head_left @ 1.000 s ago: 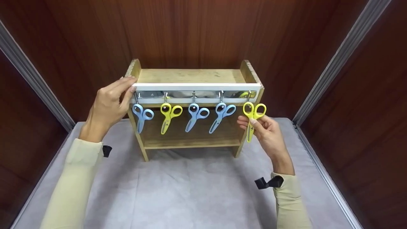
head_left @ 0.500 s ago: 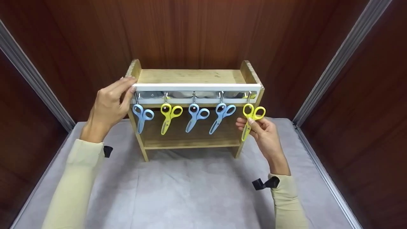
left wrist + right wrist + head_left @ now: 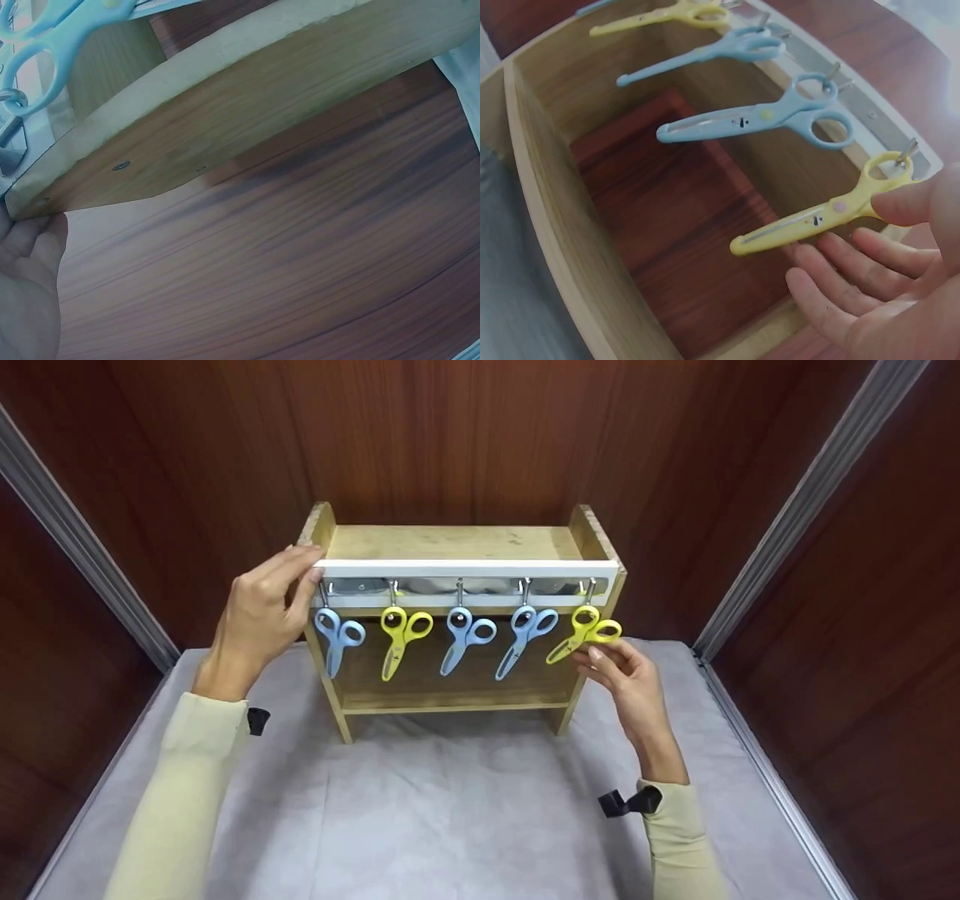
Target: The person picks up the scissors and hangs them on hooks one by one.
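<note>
My left hand point(image 3: 259, 611) grips the left end of the white hook rail point(image 3: 465, 564) at the corner of the wooden shelf point(image 3: 450, 540), its thumb in front. Over at the right end, my right hand point(image 3: 637, 690) pinches the yellow scissors point(image 3: 577, 639) near the lower loop, thumb over the handle. Their upper loop hangs on the last hook point(image 3: 909, 150), blades slanting down to the left. Beside them hang blue scissors point(image 3: 517, 641), more blue scissors point(image 3: 459, 637), yellow scissors point(image 3: 397, 641) and blue scissors point(image 3: 335, 639), each by one loop.
The shelf stands on a grey cloth point(image 3: 450, 810) and has a lower board point(image 3: 454, 709). Dark red wood-grain panels point(image 3: 450, 435) rise behind and on both sides, with metal strips point(image 3: 810, 472) at the corners.
The right-end yellow scissors have swung from nearly upright to a leftward slant, blade tips rising. My right hand has shifted slightly from the blades toward the lower loop. The left hand stays.
</note>
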Demonstrator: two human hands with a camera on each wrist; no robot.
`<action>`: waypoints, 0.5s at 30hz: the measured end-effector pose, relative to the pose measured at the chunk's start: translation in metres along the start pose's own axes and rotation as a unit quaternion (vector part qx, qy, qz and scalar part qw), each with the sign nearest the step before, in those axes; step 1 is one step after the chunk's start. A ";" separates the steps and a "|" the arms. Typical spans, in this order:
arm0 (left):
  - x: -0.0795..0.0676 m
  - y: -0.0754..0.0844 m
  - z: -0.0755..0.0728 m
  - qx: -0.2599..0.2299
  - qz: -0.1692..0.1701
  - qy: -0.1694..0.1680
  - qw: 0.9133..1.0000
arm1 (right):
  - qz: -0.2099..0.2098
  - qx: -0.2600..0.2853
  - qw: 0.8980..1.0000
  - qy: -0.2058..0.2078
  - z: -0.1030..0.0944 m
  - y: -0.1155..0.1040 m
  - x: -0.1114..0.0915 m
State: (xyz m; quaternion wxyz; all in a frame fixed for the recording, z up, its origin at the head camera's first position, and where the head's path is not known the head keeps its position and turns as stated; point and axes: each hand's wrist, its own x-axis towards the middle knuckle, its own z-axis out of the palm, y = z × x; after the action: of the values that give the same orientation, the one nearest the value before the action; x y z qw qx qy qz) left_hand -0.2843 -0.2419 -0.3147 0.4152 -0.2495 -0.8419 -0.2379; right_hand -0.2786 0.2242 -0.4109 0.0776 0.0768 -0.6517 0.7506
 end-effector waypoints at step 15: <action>-0.009 0.001 -0.004 0.032 -0.048 0.005 0.998 | -0.138 -0.040 0.979 0.147 -0.024 0.005 -0.003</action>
State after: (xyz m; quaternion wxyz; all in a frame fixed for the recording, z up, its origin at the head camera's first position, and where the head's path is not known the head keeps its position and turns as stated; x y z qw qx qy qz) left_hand -0.2767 -0.2448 -0.3196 0.4149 -0.1942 -0.8580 -0.2323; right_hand -0.2769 0.2469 -0.4198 0.2784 0.0523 -0.6458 0.7090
